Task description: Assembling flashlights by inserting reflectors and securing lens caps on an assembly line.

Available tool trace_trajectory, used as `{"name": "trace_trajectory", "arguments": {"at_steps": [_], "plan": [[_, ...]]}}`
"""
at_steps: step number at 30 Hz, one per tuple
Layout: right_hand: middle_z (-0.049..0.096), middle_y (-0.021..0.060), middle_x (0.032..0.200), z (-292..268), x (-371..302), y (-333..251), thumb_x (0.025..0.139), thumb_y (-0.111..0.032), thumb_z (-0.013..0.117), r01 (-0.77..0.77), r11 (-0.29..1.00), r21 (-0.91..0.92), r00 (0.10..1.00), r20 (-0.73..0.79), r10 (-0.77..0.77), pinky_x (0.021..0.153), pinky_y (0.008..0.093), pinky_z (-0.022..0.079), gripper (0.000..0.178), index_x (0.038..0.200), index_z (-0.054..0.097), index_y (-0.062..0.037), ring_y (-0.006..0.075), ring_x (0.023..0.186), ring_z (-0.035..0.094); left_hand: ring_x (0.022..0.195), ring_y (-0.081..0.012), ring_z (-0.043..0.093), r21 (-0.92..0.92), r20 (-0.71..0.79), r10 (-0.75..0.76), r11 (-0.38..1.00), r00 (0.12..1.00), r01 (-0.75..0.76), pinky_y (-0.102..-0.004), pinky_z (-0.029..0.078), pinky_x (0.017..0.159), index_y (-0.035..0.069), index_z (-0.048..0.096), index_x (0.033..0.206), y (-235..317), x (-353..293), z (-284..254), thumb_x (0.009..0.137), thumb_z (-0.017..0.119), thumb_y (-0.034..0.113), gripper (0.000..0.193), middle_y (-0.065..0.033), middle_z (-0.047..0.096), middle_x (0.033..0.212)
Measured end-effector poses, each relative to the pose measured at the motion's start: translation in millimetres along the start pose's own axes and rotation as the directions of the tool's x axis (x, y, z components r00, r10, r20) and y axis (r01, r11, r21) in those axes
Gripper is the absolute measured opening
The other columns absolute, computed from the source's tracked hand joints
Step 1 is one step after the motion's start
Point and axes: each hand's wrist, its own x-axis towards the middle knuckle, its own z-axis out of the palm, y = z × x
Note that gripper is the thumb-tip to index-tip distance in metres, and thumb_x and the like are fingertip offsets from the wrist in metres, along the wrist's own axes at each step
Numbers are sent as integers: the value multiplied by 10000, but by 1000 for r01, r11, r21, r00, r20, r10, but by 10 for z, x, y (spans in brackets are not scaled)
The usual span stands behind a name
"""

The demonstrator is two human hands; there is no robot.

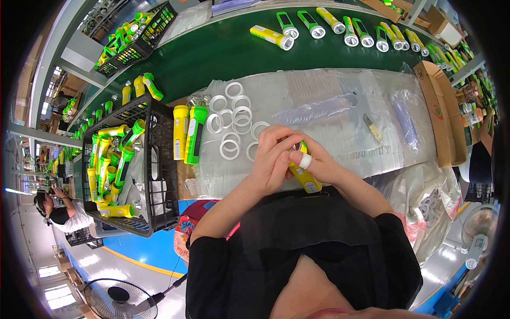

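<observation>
A yellow and green flashlight (307, 179) is held near my body, tail toward me. My right hand (317, 157) is closed round its upper body, a white band (305, 161) circling the thumb. My left hand (273, 162) curls over the head end, fingers closed and overlapping those of the right. Most of the head is hidden under the fingers. Left of my hands lie several loose white rings (241, 118) on the plastic-covered work surface (329, 135). Beyond them runs a fanned row of clear round lenses (319, 110).
A black crate (159, 183) of flashlights stands at left, two flashlights (195, 135) beside it. More flashlights (317, 31) line the green belt (223, 50). A utility knife (373, 128), a stack of clear lenses (406, 122) and a cardboard box (438, 114) lie right. Another person (66, 212) sits far left.
</observation>
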Motion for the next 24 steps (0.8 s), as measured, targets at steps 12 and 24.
{"name": "trace_trajectory", "arguments": {"at_steps": [12,24], "plan": [[589,53,880,-210,398,-14,947,-230,626,319,943,-94,948,49,-315,657,274,485,374,1250,459,-88,118,722,592,1305,-371,427,284,-186,-97,948,978,148,-436,341,1071,40,493,1386,-282,310,-464,909,594,136,497,-201,465,1415],[573,45,954,-279,451,65,913,-114,631,304,948,-94,953,27,-303,655,266,505,322,1198,482,-97,108,736,609,1048,-153,597,-127,-117,-425,903,897,411,-289,551,701,90,587,1262,-507,292,-773,835,679,-33,453,-74,577,1130]]}}
